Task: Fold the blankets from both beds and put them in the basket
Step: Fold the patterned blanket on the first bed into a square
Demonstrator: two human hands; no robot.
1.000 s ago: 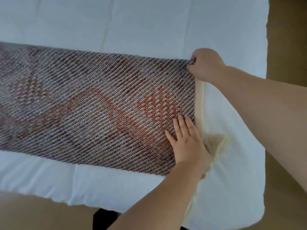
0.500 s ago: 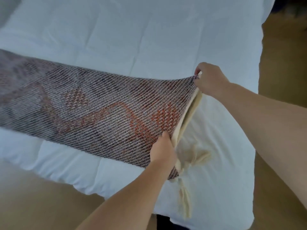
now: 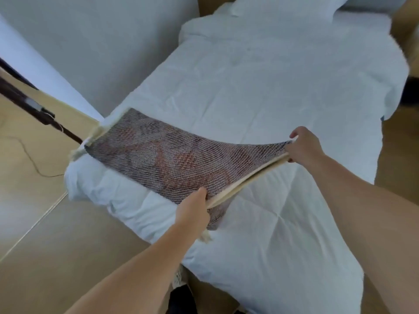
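A woven grey and orange blanket (image 3: 163,159) with a cream underside and cream tassels lies folded into a long strip across the foot of a white bed (image 3: 260,91). My left hand (image 3: 192,207) grips the near corner of its right end. My right hand (image 3: 303,147) pinches the far corner of the same end. That end is lifted off the duvet, showing the cream layers between my hands. The blanket's left end rests on the bed's left edge. No basket is in view.
A second white bed (image 3: 95,41) stands to the left across a narrow gap. Wooden floor (image 3: 34,211) runs along the left, with a dark pole (image 3: 34,109) and a thin cable (image 3: 34,164). A white pillow (image 3: 283,7) lies at the far end.
My left hand went from pressing flat on the blanket to gripping its near corner. Both hands have raised the right end off the bed. The view has pulled back and swung left.
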